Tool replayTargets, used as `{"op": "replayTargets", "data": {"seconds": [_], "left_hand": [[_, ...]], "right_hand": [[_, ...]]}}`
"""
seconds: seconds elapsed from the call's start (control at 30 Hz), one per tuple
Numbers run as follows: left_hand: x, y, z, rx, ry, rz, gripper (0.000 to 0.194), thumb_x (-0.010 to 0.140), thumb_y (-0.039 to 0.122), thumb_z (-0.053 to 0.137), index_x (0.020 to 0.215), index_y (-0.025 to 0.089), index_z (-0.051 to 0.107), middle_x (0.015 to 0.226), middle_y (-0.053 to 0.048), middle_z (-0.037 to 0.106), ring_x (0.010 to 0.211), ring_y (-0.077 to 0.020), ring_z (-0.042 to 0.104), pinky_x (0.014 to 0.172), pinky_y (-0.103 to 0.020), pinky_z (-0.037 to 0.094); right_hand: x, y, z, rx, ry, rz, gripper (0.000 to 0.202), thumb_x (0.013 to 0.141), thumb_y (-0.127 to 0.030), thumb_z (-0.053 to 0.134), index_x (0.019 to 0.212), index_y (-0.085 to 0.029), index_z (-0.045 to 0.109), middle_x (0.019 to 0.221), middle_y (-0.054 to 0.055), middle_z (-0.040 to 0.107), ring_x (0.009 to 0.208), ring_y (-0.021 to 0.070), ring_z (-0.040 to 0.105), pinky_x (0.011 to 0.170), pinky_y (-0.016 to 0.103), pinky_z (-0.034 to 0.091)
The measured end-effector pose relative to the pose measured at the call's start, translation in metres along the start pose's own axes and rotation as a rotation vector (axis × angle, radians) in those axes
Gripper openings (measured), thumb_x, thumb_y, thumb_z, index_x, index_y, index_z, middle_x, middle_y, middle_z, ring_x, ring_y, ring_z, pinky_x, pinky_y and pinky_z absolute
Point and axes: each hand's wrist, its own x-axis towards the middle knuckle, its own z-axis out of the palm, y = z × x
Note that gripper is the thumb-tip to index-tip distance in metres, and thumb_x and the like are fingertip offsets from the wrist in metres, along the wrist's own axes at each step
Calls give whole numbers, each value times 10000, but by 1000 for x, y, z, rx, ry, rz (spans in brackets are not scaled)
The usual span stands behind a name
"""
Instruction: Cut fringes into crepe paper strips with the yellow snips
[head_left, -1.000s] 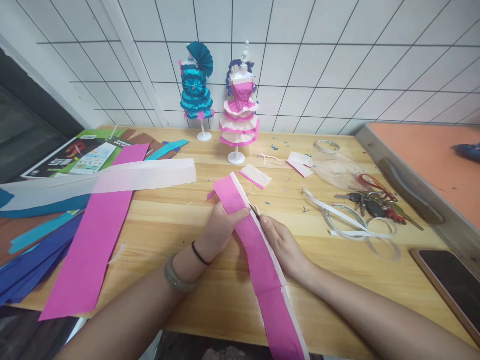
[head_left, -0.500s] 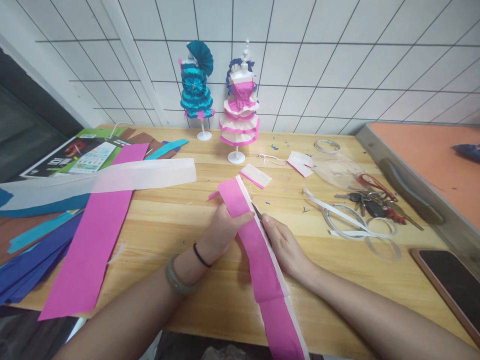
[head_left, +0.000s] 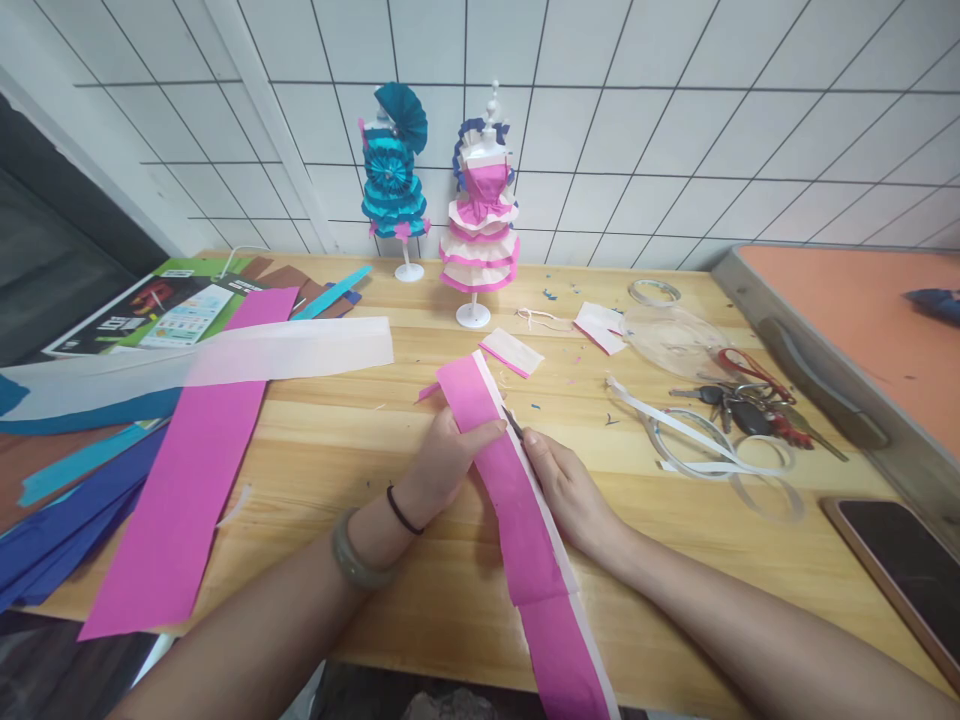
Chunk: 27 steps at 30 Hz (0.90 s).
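A long pink paper strip with a white band along its right edge runs from the middle of the table down past the front edge. My left hand is closed on its upper part, thumb on top and fingers underneath. My right hand is closed around dark scissors, mostly hidden by the fingers, with the blades at the strip's white edge. Just beyond the strip's top end lies a small white paper piece with a pink border.
Two small dress stands, one teal and one pink and white, stand by the tiled wall. Coloured paper strips spread at left. Tape rolls, keys and a phone lie at right, beside an orange-topped case.
Both hands, the scissors and the pink strip look almost unmoved. At the back left, the end of a teal strip has lifted slightly, showing dark blue paper beside it.
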Motion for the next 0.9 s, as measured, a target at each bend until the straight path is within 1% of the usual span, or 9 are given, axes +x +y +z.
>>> {"op": "replayTargets", "data": {"seconds": [0.13,0.3,0.53,0.77,0.9], "left_hand": [[1,2,1,-18,44,18,169,652,257,668,746,141,590,700,-3,628,656,-141,574,644,-259,456],[3,1,0,-24,82,79,164,637,202,676,747,148,566,668,14,602,634,-124,562,621,-242,450],[4,-4,-2,-18,37,43,189,623,227,693,749,149,575,704,-2,621,645,-139,575,636,-265,459],[2,-6,1,3,59,49,213,620,215,694,780,155,568,712,6,615,668,-135,572,658,-264,463],[2,-6,1,0,49,58,208,620,217,696,759,151,556,703,10,603,659,-129,563,643,-258,461]], "right_hand": [[0,0,0,-26,-8,7,427,897,-493,267,742,-185,520,720,12,557,694,165,500,665,267,400],[-1,-1,-1,-25,-23,12,425,900,-486,272,747,-183,528,712,9,544,691,160,490,662,260,397],[-1,-1,-1,2,-17,11,441,894,-504,274,762,-180,543,738,11,570,713,160,504,691,259,404],[0,3,-1,52,-23,12,413,894,-498,283,788,-186,533,797,25,586,793,174,525,737,263,401],[1,3,-1,54,-28,17,419,894,-497,277,802,-184,541,807,29,588,770,172,520,729,264,402]]}}
